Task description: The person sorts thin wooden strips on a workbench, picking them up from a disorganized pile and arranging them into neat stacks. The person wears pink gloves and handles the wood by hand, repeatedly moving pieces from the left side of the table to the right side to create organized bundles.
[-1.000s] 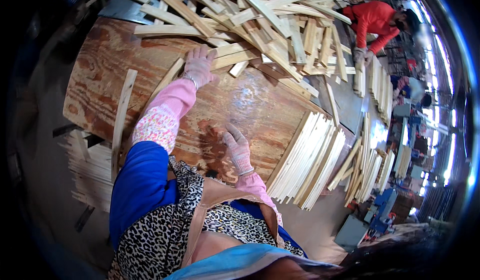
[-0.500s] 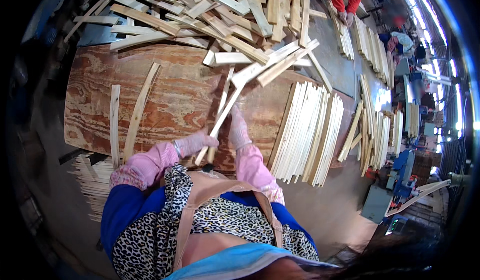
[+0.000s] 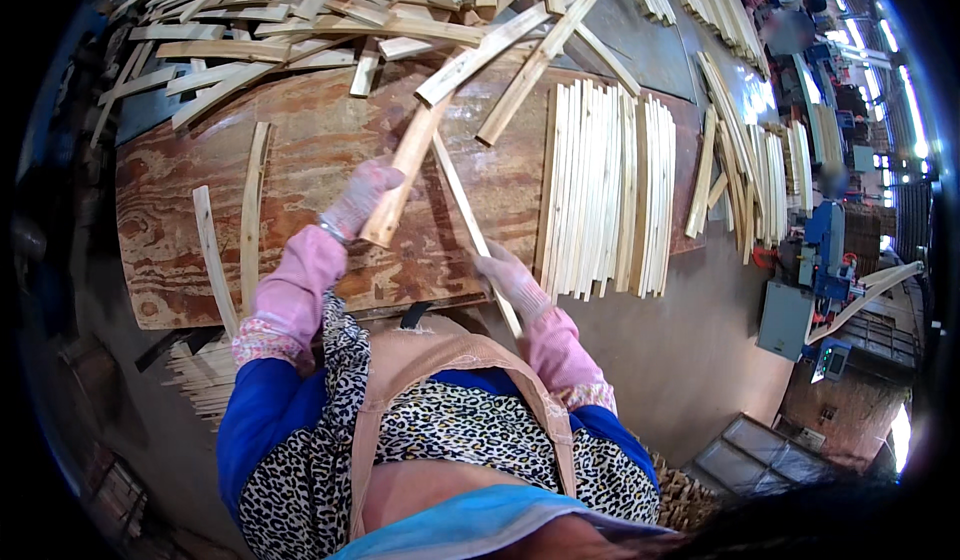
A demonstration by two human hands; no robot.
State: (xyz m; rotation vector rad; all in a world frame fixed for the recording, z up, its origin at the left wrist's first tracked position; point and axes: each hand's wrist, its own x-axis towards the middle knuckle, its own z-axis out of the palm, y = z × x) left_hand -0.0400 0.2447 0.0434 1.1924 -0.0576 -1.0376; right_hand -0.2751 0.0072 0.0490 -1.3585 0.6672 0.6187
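In a thin pinkish glove, my left hand (image 3: 365,195) is closed round the near part of a light-brown wooden slat (image 3: 410,172), which slants away from me. My right hand (image 3: 510,278), gloved alike, grips a narrow pale wooden strip (image 3: 460,195) near its lower end, tilted the other way. The far ends of the two pieces lie close to each other over the plywood board (image 3: 335,260). To the right of them, many pale strips (image 3: 600,190) lie side by side in a neat row. Two single slats (image 3: 254,215) rest apart at the left.
A loose heap of slats (image 3: 330,20) covers the far side. Two crossing slats (image 3: 535,70) jut from it toward me. More strips (image 3: 745,160) stand in rows at the right, past which is a blue machine (image 3: 822,250). Stacked strips (image 3: 195,380) lie below the board's left edge.
My hands have moved apart. The left now holds a wider slat farther up the board, while the right has a narrow strip, drawn rightward. The red-sleeved person has left the view.
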